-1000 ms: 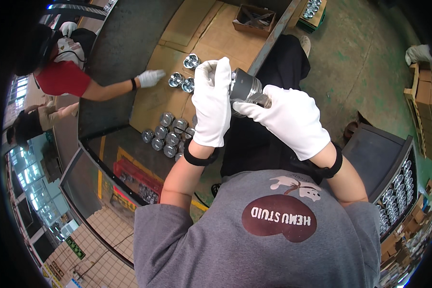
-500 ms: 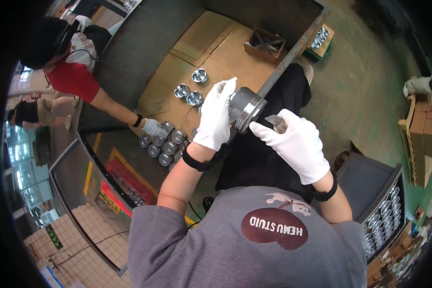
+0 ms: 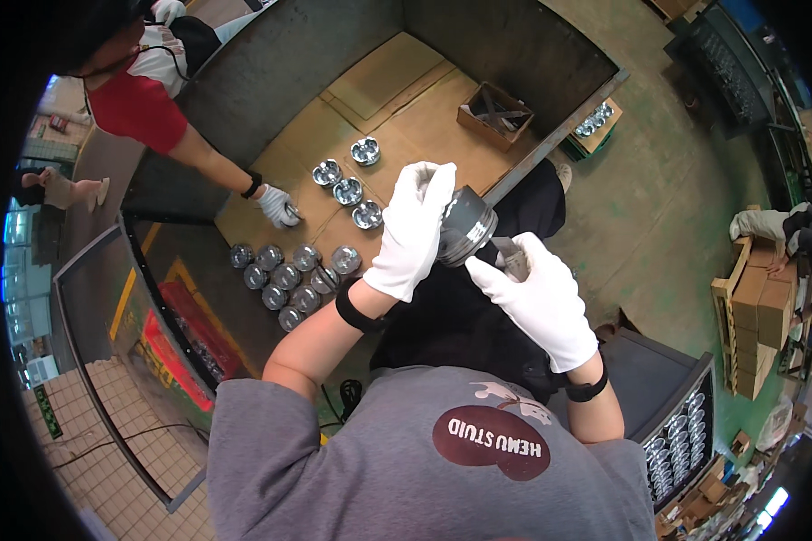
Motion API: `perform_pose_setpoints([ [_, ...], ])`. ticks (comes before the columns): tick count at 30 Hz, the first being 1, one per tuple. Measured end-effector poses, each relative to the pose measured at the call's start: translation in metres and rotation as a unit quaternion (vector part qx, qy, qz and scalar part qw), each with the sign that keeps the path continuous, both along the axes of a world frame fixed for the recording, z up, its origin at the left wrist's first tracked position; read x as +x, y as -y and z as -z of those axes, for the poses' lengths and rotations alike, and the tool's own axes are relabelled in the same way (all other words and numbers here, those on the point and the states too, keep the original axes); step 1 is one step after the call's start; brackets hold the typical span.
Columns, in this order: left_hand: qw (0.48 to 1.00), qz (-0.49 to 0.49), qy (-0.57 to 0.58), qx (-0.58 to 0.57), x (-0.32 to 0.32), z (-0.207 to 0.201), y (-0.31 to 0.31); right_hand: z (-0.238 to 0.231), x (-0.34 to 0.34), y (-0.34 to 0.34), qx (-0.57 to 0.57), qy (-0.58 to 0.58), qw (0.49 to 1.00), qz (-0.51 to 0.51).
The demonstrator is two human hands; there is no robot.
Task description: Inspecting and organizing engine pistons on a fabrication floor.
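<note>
My left hand (image 3: 411,233), in a white glove, is closed round a piston (image 3: 465,224) with a dark grey skirt and bright ring grooves. The piston lies tilted on its side, its grooved end toward my right hand. My right hand (image 3: 543,296), also gloved, grips a flat grey metal blade-like tool (image 3: 514,259) between thumb and fingers. The tool's tip is close to the piston's grooved end; whether they touch I cannot tell. Left of my left hand, several shiny pistons (image 3: 347,190) stand on the cardboard (image 3: 415,117), with more pistons (image 3: 286,276) grouped nearer me.
A co-worker's gloved hand (image 3: 276,204) reaches in from the left with a piston. Steel walls (image 3: 514,45) bound the cardboard. A small box (image 3: 494,117) of dark parts sits at the far right. Beside my right arm stands a rack (image 3: 681,442) of shiny pistons.
The view has shifted a little. The co-worker's hand has moved back from the near piston group and now holds a piston. My hands keep hold of the piston and the tool.
</note>
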State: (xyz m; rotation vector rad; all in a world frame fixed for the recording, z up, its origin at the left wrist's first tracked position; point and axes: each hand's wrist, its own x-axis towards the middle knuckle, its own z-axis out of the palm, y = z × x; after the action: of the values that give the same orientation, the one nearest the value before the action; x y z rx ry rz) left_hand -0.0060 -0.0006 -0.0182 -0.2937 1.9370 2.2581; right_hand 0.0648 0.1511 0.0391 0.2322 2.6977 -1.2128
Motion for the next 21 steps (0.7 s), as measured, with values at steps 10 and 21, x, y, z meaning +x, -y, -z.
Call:
perform_pose_setpoints([
  [10,0.996,-0.019,-0.072,-0.054,0.01,-0.017,-0.01,-0.002,-0.013,0.009,0.119,-0.033,0.992,-0.013],
  [21,0.995,-0.003,-0.075,-0.064,0.009,-0.014,-0.007,0.006,-0.013,0.008,0.073,-0.064,0.995,0.008],
])
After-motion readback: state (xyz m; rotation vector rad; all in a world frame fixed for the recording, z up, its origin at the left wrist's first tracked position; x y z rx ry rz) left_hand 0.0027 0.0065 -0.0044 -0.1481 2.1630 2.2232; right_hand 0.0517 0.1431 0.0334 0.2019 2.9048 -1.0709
